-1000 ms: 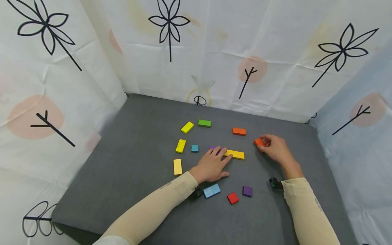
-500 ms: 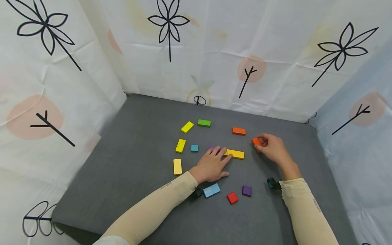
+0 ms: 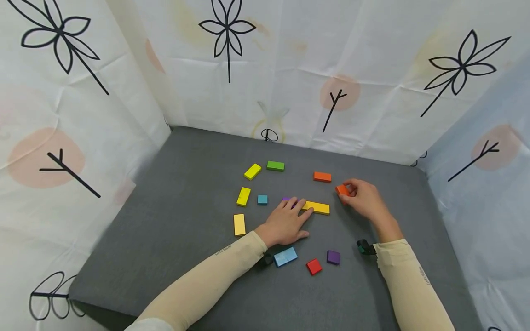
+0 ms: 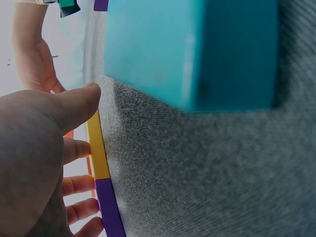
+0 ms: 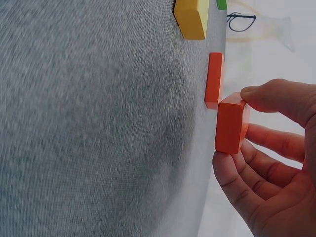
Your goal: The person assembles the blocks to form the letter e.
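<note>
Pinching one orange block [image 5: 229, 127] of two is the right hand [image 3: 365, 199], left hand [image 3: 286, 224] spread

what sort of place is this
Probably a screened-off tabletop workspace, perhaps set up for play or recording: printed sheets surround the far end and both sides of a grey table, and coloured blocks are spread over it.

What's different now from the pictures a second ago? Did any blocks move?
Yes! The right hand moved left with the orange block it pinches, bringing it closer to the other orange block. Nothing was let go or newly picked up. The left hand stayed by the purple block and the long yellow block; everything else stayed put.
</note>
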Tool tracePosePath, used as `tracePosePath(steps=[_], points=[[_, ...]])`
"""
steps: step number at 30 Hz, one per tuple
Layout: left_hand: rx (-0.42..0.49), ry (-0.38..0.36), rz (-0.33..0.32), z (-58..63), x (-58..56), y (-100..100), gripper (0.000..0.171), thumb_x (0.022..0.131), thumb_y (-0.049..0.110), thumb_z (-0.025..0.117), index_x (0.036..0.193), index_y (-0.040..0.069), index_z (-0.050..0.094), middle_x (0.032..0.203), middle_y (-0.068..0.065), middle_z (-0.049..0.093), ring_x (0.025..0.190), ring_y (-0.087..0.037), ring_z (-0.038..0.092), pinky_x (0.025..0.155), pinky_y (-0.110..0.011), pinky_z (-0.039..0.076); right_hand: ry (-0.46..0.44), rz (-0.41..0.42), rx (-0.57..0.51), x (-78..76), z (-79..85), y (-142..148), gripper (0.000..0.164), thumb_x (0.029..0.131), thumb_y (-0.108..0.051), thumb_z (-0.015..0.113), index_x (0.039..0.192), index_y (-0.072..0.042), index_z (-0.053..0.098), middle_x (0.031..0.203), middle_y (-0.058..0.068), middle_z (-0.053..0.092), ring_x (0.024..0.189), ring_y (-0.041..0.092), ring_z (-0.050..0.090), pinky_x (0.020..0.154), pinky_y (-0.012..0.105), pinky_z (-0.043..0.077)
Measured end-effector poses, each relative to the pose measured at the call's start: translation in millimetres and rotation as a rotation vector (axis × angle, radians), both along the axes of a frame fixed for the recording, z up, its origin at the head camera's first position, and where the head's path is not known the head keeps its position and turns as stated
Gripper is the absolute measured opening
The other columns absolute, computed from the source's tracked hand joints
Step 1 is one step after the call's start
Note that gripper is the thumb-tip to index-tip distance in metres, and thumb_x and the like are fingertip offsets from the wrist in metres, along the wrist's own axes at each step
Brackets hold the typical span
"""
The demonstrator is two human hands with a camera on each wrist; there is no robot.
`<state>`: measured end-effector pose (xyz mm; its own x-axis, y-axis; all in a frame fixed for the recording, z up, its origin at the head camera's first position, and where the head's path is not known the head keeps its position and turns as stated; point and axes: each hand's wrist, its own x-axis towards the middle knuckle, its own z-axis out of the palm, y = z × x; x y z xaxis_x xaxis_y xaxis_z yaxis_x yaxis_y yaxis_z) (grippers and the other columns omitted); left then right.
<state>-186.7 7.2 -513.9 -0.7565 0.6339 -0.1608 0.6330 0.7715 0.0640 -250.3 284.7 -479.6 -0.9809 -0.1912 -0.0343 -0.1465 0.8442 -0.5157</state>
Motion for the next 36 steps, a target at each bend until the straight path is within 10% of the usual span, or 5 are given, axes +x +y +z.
tracePosePath(steps=[36], points=[[-0.002, 0.01, 0.004, -0.6, -4.7, 2.2, 0.076, 0.108, 0.064, 0.054, 0.171, 0.025, 0.037, 0.175, -0.007, 0.03, 0.159, -0.031, 0.029, 0.129, -0.049, 0.025, -0.005, 0.021, -0.038, -6.8, -12.2, -24.1, 0.044, 0.102, -0.02, 0.076, 0.137, 0.005, 0.065, 0.113, 0.021, 0.068, 0.094, 0.035, 0.064, 0.082, 0.054, 0.056]])
